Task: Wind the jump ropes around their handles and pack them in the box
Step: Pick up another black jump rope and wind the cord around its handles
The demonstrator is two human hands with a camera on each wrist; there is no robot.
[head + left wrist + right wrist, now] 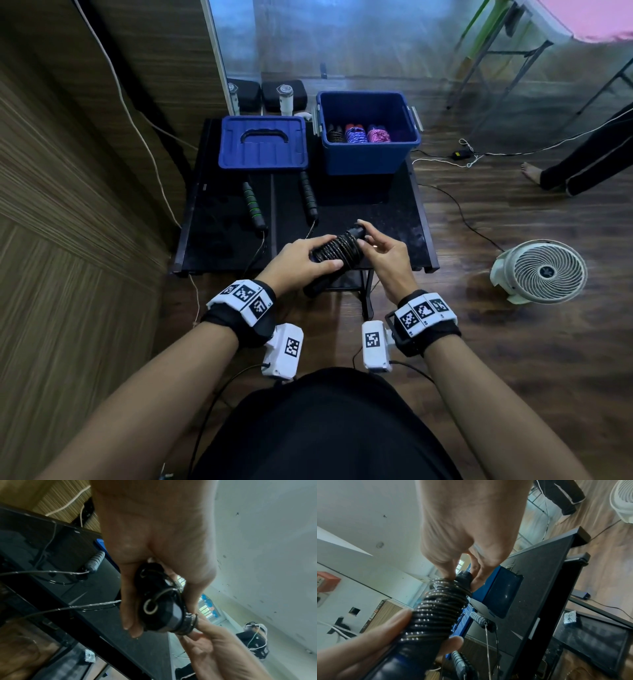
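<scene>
rope, black and glossy, sits coiled in tight turns around a pair of dark handles (337, 251), held above the near edge of the black table (376, 212), at about 6 o'clock from the box. left hand (301, 260) wraps its fingers around the wound bundle, thumb underneath, while right hand (383, 253) pinches the handle tip with thumb and fingertips (448, 569), apparently tucking in the last turn. winding on this rope looks all but done; the next move likely calls for securing the loose end so the coils hold, then carrying the bundle toward 12 o'clock and lowering it into the free space at the box's 3 o'clock side.

deep blue plastic storage box (368, 154) stands open at the table's far right, holding three wound ropes in a row: black, blue, pink. its flat blue lid with moulded grip (263, 144) lies at the box's 9 o'clock. an unwound jump rope with black and green foam handles (253, 207) waits at 6 o'clock from the lid, its thin cable trailing off the near edge. white floor fan (541, 270) stands on the wooden floor at the table's 4 o'clock.
</scene>
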